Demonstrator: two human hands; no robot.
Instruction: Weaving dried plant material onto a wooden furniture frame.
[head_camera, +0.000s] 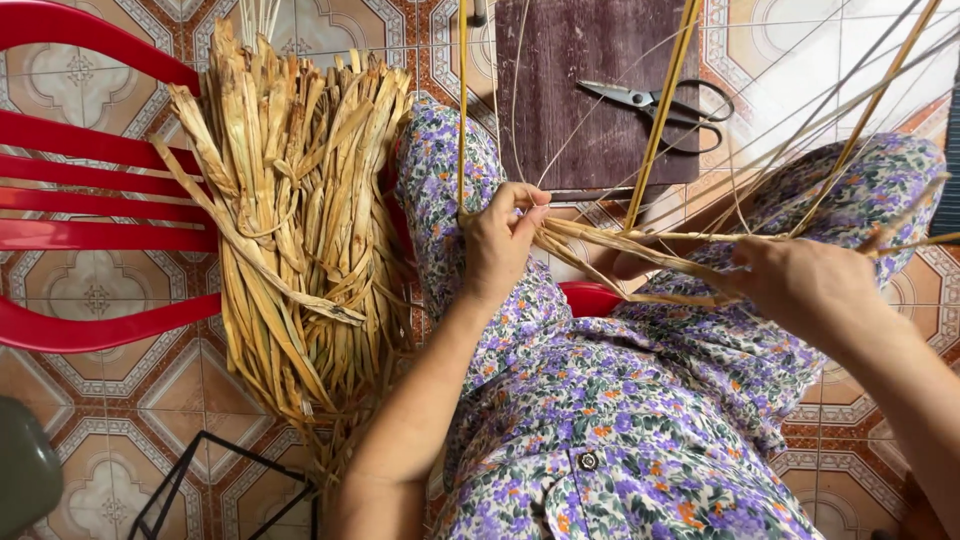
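Patterned floor tiles (100, 300) spread below; nearest, a floral dress (640, 420) covers the lap. Left hand (505, 240) pinches flat straw strips (640, 255) between thumb and fingers, right hand (800, 280) closes on their other end. Beside the left knee, a dried straw bundle (290, 210) lies over a red chair (90, 170). Farther off, scissors (655, 100) rest on a dark board (590, 60)

You are looking down at a patterned tile floor (100, 300) in orange and cream — on it rest a dark wooden board (590, 90) bearing scissors (660, 105), and a black wire frame (200, 480).
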